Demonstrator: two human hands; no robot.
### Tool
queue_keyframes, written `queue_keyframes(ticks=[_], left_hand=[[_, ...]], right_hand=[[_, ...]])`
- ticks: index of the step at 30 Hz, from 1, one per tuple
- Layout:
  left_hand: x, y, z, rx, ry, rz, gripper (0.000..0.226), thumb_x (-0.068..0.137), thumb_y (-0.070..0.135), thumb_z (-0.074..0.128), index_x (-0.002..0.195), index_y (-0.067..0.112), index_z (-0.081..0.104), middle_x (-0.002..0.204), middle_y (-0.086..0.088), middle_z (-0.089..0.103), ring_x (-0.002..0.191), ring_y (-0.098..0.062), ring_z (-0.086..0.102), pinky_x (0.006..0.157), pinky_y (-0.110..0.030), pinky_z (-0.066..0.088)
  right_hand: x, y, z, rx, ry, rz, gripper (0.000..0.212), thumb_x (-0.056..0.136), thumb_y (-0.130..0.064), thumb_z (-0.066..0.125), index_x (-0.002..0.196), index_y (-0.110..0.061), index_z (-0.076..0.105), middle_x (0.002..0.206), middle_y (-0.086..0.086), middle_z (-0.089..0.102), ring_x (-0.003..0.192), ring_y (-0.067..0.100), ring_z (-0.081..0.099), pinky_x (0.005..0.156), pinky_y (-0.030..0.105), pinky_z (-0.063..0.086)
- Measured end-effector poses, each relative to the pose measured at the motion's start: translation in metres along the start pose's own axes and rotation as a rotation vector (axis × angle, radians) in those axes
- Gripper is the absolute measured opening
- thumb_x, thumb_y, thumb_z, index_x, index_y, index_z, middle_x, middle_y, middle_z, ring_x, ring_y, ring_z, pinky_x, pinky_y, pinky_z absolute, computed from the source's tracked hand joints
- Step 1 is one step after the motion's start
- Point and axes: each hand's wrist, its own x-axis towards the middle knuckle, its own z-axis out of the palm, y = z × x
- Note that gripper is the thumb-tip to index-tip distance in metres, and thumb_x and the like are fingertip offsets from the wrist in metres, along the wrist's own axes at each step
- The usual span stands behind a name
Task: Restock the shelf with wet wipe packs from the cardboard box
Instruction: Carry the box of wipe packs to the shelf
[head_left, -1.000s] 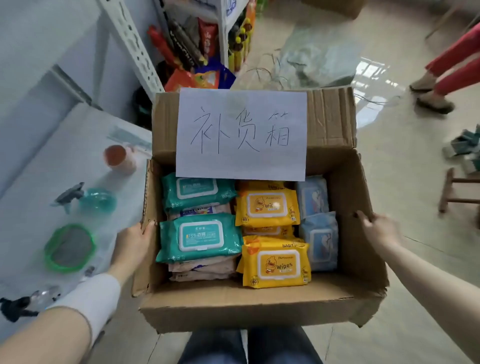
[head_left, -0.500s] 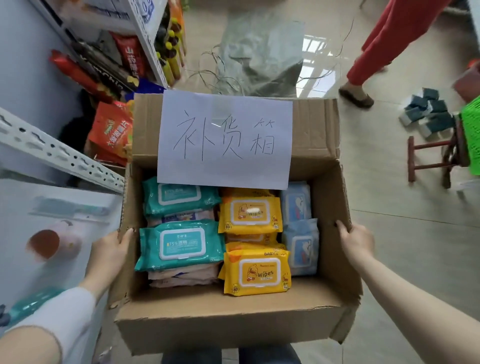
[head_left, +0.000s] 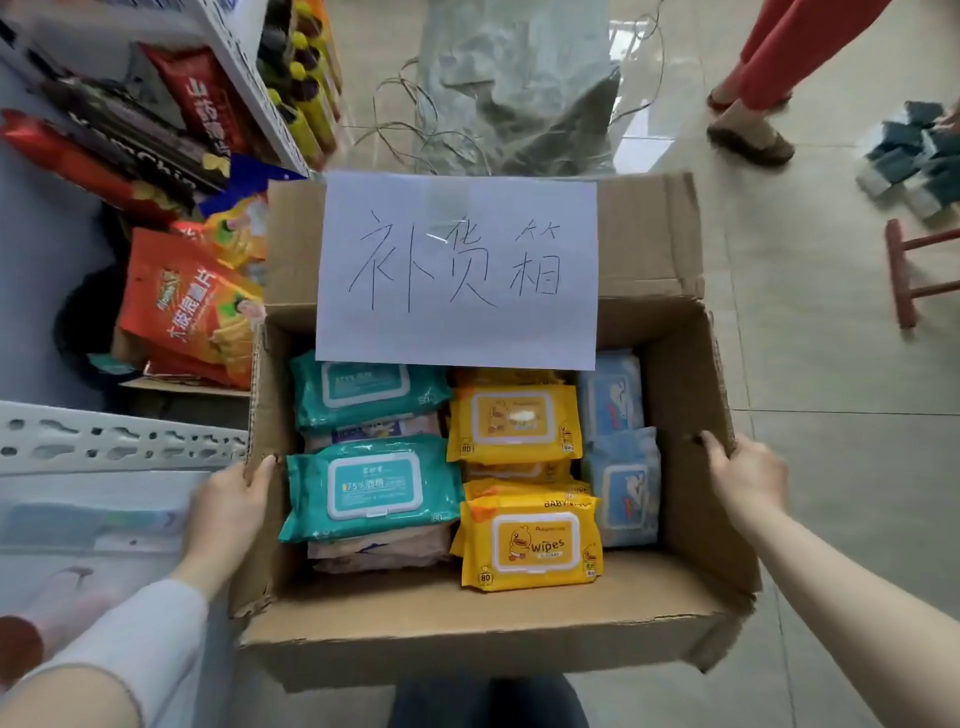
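Two bare hands hold an open cardboard box at waist height above a tiled floor. The left hand grips the box's left wall, thumb hooked over the rim, while the right hand clasps the right wall with its fingers curled over the edge.

Inside, wet wipe packs lie flat in three columns: teal packs on the left, yellow packs marked "Wipes" in the middle, pale blue packs on the right. Under the teal ones sit what appear to be pinkish packs, though their print is too blurred to read.

A white paper sign with handwritten characters covers the raised far flap.

To the box's left, a white shelf with a perforated metal rail runs beside it. Orange and red snack bags are heaped on the lower level beyond.

Farther off, a person in red trousers stands on the floor near a crumpled plastic sheet, and a red wooden stool stands at the right.
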Motion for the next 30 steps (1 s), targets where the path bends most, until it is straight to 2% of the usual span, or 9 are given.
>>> queue_keyframes(ticks=[3, 8, 12, 16, 21, 25, 28, 30], left_hand=[[0.018, -0.001, 0.017, -0.013, -0.006, 0.028, 0.035, 0.095, 0.021, 0.051, 0.074, -0.006, 0.06, 0.069, -0.02, 0.057, 0.068, -0.031, 0.051, 0.063, -0.035, 0.034], [0.032, -0.02, 0.042, 0.013, 0.004, 0.042, 0.033, 0.093, 0.017, 0.054, 0.071, -0.007, 0.058, 0.071, -0.028, 0.06, 0.068, -0.037, 0.055, 0.062, -0.037, 0.034], [0.035, -0.033, 0.061, -0.06, -0.047, 0.008, 0.031, 0.093, 0.019, 0.053, 0.075, -0.004, 0.062, 0.071, -0.027, 0.063, 0.071, -0.04, 0.06, 0.063, -0.04, 0.042], [0.046, -0.029, 0.067, -0.066, -0.042, 0.037, 0.03, 0.094, 0.019, 0.053, 0.077, -0.004, 0.062, 0.072, -0.026, 0.063, 0.07, -0.037, 0.058, 0.061, -0.036, 0.037], [0.053, -0.028, 0.063, -0.021, -0.025, 0.083, 0.034, 0.093, 0.017, 0.054, 0.064, 0.001, 0.053, 0.065, -0.028, 0.059, 0.065, -0.036, 0.053, 0.059, -0.036, 0.029], [0.056, -0.034, 0.063, -0.046, -0.023, 0.075, 0.033, 0.093, 0.018, 0.054, 0.068, -0.002, 0.056, 0.067, -0.027, 0.06, 0.068, -0.038, 0.055, 0.06, -0.038, 0.033], [0.055, -0.039, 0.07, -0.05, 0.006, 0.042, 0.032, 0.094, 0.022, 0.052, 0.079, -0.005, 0.06, 0.073, -0.029, 0.062, 0.075, -0.043, 0.059, 0.066, -0.044, 0.044], [0.054, -0.039, 0.072, -0.013, 0.036, 0.053, 0.033, 0.095, 0.023, 0.05, 0.087, -0.006, 0.062, 0.081, -0.032, 0.063, 0.08, -0.045, 0.059, 0.071, -0.047, 0.046]], right_hand=[[0.012, 0.004, 0.023, 0.008, 0.01, 0.013, 0.036, 0.095, -0.025, 0.05, 0.09, 0.008, 0.064, 0.091, 0.033, 0.064, 0.088, 0.044, 0.058, 0.064, 0.031, 0.03], [0.017, 0.01, 0.058, 0.0, 0.012, 0.036, 0.035, 0.094, -0.026, 0.05, 0.093, 0.006, 0.066, 0.093, 0.033, 0.064, 0.092, 0.046, 0.057, 0.066, 0.033, 0.032], [0.025, 0.018, 0.074, -0.013, 0.016, 0.055, 0.035, 0.094, -0.028, 0.051, 0.092, 0.003, 0.067, 0.091, 0.031, 0.065, 0.09, 0.045, 0.058, 0.067, 0.035, 0.036], [0.039, 0.02, 0.085, -0.012, 0.04, 0.056, 0.036, 0.093, -0.029, 0.05, 0.086, 0.002, 0.067, 0.086, 0.032, 0.065, 0.087, 0.045, 0.058, 0.065, 0.035, 0.035], [0.04, 0.019, 0.086, -0.019, 0.046, 0.043, 0.036, 0.094, -0.03, 0.049, 0.087, 0.001, 0.067, 0.087, 0.031, 0.065, 0.088, 0.045, 0.059, 0.066, 0.036, 0.037], [0.035, 0.018, 0.084, -0.014, 0.063, 0.027, 0.037, 0.094, -0.029, 0.05, 0.088, 0.003, 0.067, 0.088, 0.033, 0.065, 0.089, 0.047, 0.058, 0.07, 0.039, 0.042], [0.032, 0.015, 0.092, -0.012, 0.064, 0.032, 0.038, 0.094, -0.029, 0.049, 0.091, 0.004, 0.067, 0.091, 0.034, 0.064, 0.092, 0.047, 0.057, 0.074, 0.04, 0.043], [0.033, 0.013, 0.097, 0.008, 0.073, 0.042, 0.038, 0.095, -0.031, 0.048, 0.093, 0.003, 0.066, 0.092, 0.033, 0.064, 0.093, 0.047, 0.057, 0.074, 0.04, 0.043]])
